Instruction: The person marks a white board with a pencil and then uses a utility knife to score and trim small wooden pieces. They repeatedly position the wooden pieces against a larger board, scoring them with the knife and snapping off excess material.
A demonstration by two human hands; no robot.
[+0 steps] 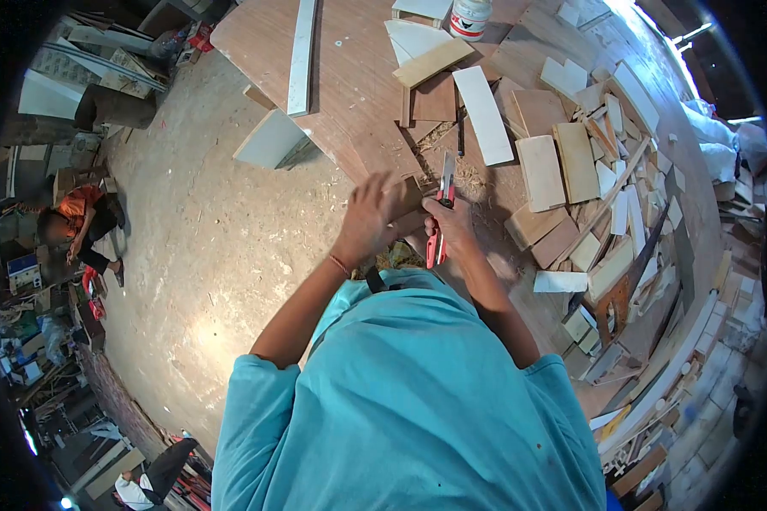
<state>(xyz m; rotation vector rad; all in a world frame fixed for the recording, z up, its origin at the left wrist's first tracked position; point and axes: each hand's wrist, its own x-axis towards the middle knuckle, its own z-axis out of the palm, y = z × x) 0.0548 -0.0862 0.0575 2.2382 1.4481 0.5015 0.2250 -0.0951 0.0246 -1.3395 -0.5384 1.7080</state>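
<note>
My right hand (453,223) is closed around a red utility knife (436,242), its wide metal blade pointing away from me. Beside it on the left, my left hand (366,217) is raised with its fingers spread and smeared by motion. A brown wood piece (405,198) lies between the two hands, near the workbench (349,136) edge; whether the left hand touches it cannot be made out. Wood shavings (470,183) are scattered beyond the knife. A dark thin tool (461,131) lies on the bench just past the blade.
A long white strip (302,60) lies on the bench at the left. White and tan boards (541,175) and offcuts heap up on the right. A white jar (470,17) stands at the back. A person in orange (77,209) is far left, another person (136,490) lower left.
</note>
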